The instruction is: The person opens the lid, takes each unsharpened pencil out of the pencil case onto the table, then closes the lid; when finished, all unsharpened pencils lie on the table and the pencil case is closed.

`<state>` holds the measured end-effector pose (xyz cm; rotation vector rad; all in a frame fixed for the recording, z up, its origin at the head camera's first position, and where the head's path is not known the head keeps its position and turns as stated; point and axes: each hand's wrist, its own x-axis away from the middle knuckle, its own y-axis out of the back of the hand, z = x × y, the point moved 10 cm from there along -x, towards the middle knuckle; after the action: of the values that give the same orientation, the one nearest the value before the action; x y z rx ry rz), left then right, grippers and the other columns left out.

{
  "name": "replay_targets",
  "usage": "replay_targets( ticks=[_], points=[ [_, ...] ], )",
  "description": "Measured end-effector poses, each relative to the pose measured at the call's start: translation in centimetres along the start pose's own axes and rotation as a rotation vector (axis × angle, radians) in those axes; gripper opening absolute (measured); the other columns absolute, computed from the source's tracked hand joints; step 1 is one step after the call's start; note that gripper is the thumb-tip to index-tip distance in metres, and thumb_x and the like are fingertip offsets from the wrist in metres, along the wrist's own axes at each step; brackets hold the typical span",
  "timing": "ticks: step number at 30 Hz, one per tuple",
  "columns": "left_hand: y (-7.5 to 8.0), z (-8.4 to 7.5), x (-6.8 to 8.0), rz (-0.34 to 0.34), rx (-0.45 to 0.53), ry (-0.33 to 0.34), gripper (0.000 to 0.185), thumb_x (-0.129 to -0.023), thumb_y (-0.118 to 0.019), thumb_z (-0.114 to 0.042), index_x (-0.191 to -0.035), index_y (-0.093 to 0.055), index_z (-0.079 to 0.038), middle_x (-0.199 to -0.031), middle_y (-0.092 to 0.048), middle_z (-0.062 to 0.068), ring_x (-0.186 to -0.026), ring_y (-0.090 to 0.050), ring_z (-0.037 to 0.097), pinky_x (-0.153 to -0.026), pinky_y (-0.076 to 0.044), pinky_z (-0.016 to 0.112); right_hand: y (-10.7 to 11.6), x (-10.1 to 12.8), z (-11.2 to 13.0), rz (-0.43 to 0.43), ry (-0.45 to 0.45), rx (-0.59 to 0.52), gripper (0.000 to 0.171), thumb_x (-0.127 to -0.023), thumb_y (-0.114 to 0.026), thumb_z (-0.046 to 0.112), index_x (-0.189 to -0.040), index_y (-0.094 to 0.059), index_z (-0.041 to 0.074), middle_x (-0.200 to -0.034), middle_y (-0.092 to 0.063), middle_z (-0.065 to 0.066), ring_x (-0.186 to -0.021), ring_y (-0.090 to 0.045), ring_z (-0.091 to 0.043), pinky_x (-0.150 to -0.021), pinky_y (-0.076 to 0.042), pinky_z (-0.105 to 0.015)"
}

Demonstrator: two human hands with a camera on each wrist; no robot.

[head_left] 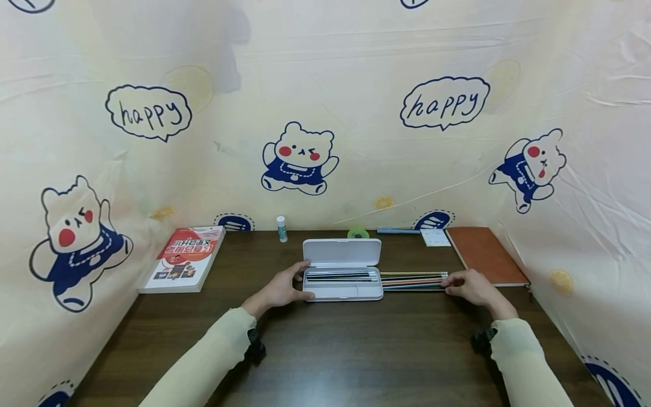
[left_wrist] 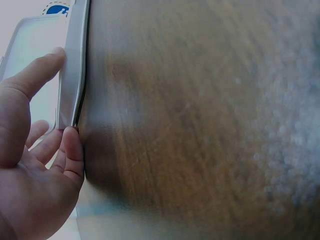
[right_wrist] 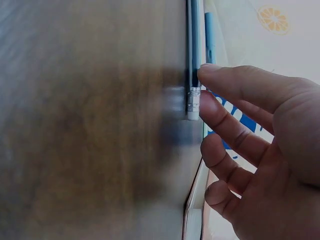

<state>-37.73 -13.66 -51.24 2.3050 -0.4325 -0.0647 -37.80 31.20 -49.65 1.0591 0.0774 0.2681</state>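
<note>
A white pencil case [head_left: 330, 291] lies on the table with its lid [head_left: 342, 251] tipped back. Several dark pencils [head_left: 339, 277] lie in its rear compartment. My left hand [head_left: 281, 287] grips the case's left end, thumb at the front corner and fingers round the end and back. To the right of the case, several colored pencils [head_left: 413, 282] lie side by side, eraser ends pointing right. My right hand [head_left: 470, 286] is at those ends. In the right wrist view, its thumb and index finger pinch a pencil [right_wrist: 194, 60] near the silver ferrule and white eraser; the other fingers are loosely bent.
A book [head_left: 185, 260] lies at the left and a brown notebook [head_left: 488, 257] at the right. Along the back are a glue stick [head_left: 282, 230], a green tape roll [head_left: 358, 233], a blue pen [head_left: 396, 231] and a pale card [head_left: 435, 238]. A printed curtain [head_left: 356, 85] surrounds the table.
</note>
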Motion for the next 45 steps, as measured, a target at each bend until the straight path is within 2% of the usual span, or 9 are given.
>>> replay_targets(
  ticks=[4, 11, 19, 26, 37, 45],
  points=[
    [0.1, 0.0, 0.1, 0.005, -0.001, 0.008, 0.089, -0.08, -0.085, -0.034, -0.154, -0.037, -0.018, -0.149, -0.051, 0.004, -0.119, -0.056, 0.023, -0.102, -0.047, 0.043, 0.3, -0.3, 0.5, -0.007, -0.004, -0.034, 0.01, -0.089, -0.074, 0.019, -0.098, -0.077, 0.018, -0.102, -0.076, -0.006, -0.094, -0.063, -0.021, -0.087, -0.049, -0.047],
    [0.2, -0.1, 0.1, 0.001, -0.012, -0.005, 0.09, -0.08, -0.085, -0.035, -0.154, -0.037, -0.017, -0.149, -0.051, 0.005, -0.118, -0.056, 0.022, -0.101, -0.047, 0.044, 0.2, -1.2, 2.6, 0.007, 0.018, -0.103, 0.016, -0.094, -0.069, 0.02, -0.108, -0.074, 0.014, -0.1, -0.071, -0.004, -0.087, -0.058, -0.018, -0.075, -0.049, -0.031],
    [0.2, 0.0, 0.2, 0.005, -0.008, 0.013, 0.088, -0.081, -0.084, -0.034, -0.154, -0.037, -0.019, -0.149, -0.051, 0.003, -0.119, -0.056, 0.022, -0.102, -0.047, 0.043, -0.5, -2.6, 6.6, -0.003, 0.073, -0.137, 0.019, -0.094, -0.068, 0.017, -0.111, -0.072, 0.009, -0.099, -0.072, -0.003, -0.088, -0.059, -0.018, -0.08, -0.049, -0.033],
    [0.3, 0.1, 0.2, 0.0, -0.007, 0.013, 0.088, -0.08, -0.085, -0.034, -0.153, -0.038, -0.019, -0.147, -0.052, 0.005, -0.118, -0.056, 0.023, -0.101, -0.047, 0.043, -2.1, -3.9, 10.2, 0.002, 0.142, -0.169, 0.021, -0.093, -0.069, 0.015, -0.112, -0.072, 0.005, -0.098, -0.071, -0.004, -0.086, -0.06, -0.017, -0.078, -0.051, -0.032],
    [0.0, 0.3, 0.0, -0.004, -0.002, 0.019, 0.089, -0.08, -0.085, -0.037, -0.154, -0.038, -0.021, -0.147, -0.052, 0.004, -0.119, -0.056, 0.022, -0.102, -0.047, 0.044, -5.9, -5.1, 14.9, 0.089, 0.25, -0.137, 0.018, -0.093, -0.069, 0.014, -0.11, -0.072, 0.01, -0.098, -0.071, 0.0, -0.084, -0.057, -0.013, -0.074, -0.048, -0.027],
    [0.0, 0.2, 0.0, -0.003, -0.002, 0.014, 0.088, -0.079, -0.085, -0.037, -0.153, -0.039, -0.021, -0.143, -0.055, 0.007, -0.119, -0.056, 0.022, -0.101, -0.047, 0.044, -7.5, -5.9, 16.7, 0.144, 0.25, -0.077, 0.02, -0.093, -0.069, 0.014, -0.112, -0.073, 0.012, -0.107, -0.073, -0.001, -0.086, -0.056, -0.014, -0.081, -0.049, -0.033]
  ],
)
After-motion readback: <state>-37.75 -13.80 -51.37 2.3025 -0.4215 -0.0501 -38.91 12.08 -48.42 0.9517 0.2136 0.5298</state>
